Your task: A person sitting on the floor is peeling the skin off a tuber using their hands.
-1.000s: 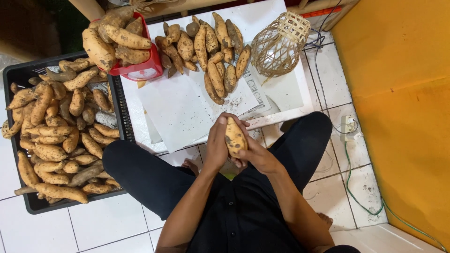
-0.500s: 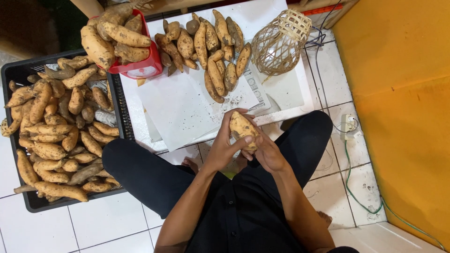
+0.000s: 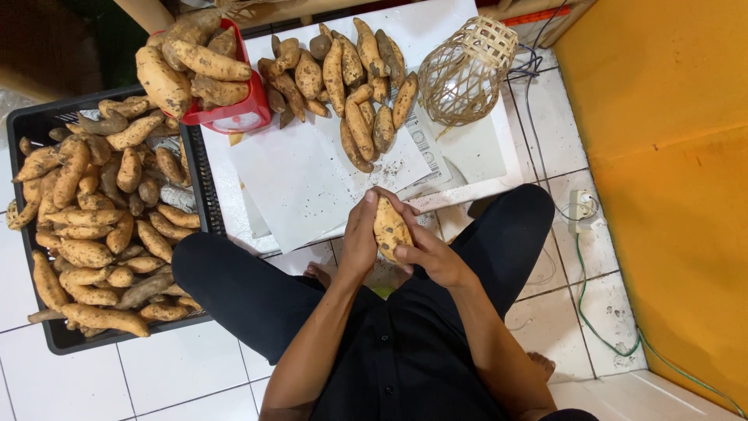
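Scene: A person sat cross-legged on a white tiled floor, seen from above, with both hands raised in front of the lap at the centre of the frame.

Sweet potato in hand: One sweet potato [image 3: 390, 228] was held between the two hands, just below the near edge of the white paper sheet [image 3: 296, 183]. Its long axis ran nearly up and down the frame, tipped slightly to the upper left.

Left hand: The left hand [image 3: 360, 238] lay against the left side of the sweet potato, fingers curled up around it, the tips reaching its upper end.

Right hand: The right hand [image 3: 431, 251] lay against the right and lower side, thumb pressed across the front of the sweet potato, the other fingers wrapped behind it.

Grip: Both hands were closed on the sweet potato, and neither was nearer than the other, since both touched it.

Crate: A black crate [image 3: 47, 331] full of sweet potatoes stood at the left of the frame, beside the person's knee.

Loose pile: A heap of sweet potatoes [image 3: 354, 86] lay on the paper in the upper centre, well apart from the hands.

Scale: A red scale [image 3: 234, 117] piled with large sweet potatoes stood at the upper left.

Basket: A woven basket [image 3: 467, 72] lay on its side at the upper right of the paper.
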